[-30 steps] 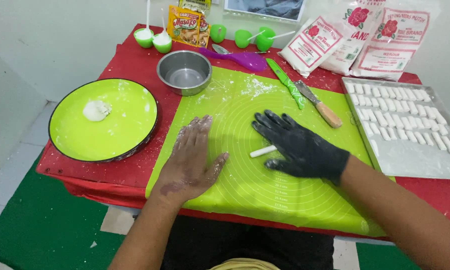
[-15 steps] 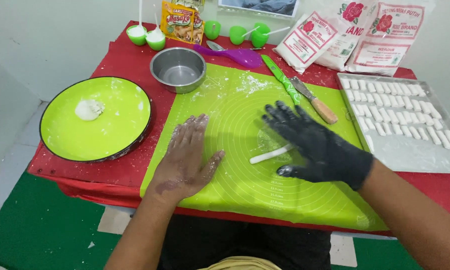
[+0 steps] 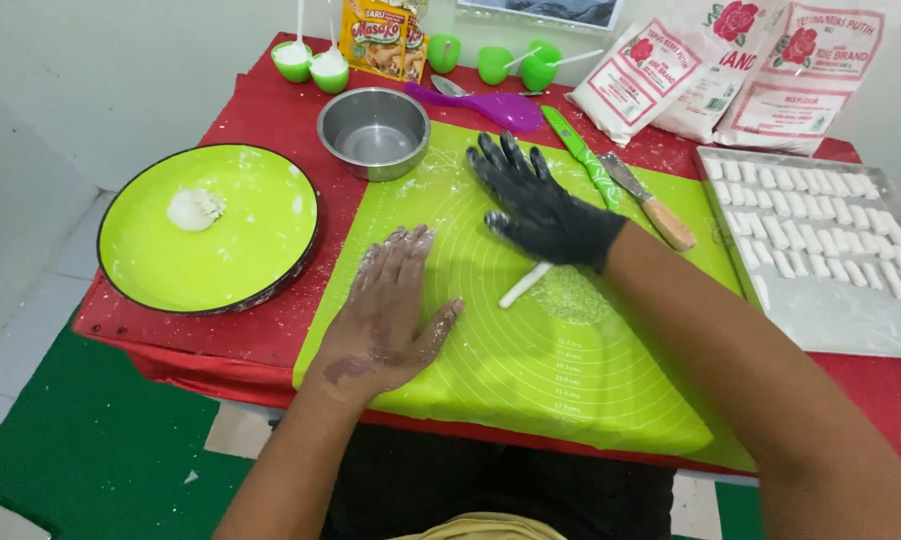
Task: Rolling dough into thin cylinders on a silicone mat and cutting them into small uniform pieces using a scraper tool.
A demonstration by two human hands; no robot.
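My bare, flour-dusted left hand (image 3: 391, 310) lies flat, fingers apart, on the lime-green silicone mat (image 3: 571, 380). My right hand (image 3: 541, 205) wears a black glove and presses flat, fingers spread, on a thin white dough rope (image 3: 524, 285). Only the rope's near end shows from under the palm. Neither hand grips anything.
A lime-green round plate (image 3: 211, 250) with a lump of dough (image 3: 195, 209) sits left. A steel bowl (image 3: 374, 132), purple spoon (image 3: 481, 105), green knife (image 3: 588, 160), wooden-handled knife (image 3: 651, 203) lie behind the mat. A tray (image 3: 831, 310) of several cut dough pieces stands right, flour bags (image 3: 711, 75) behind.
My gloved right hand has slid forward and leftward over the dough rope, rolling it away from me. My left hand has stayed flat on the mat.
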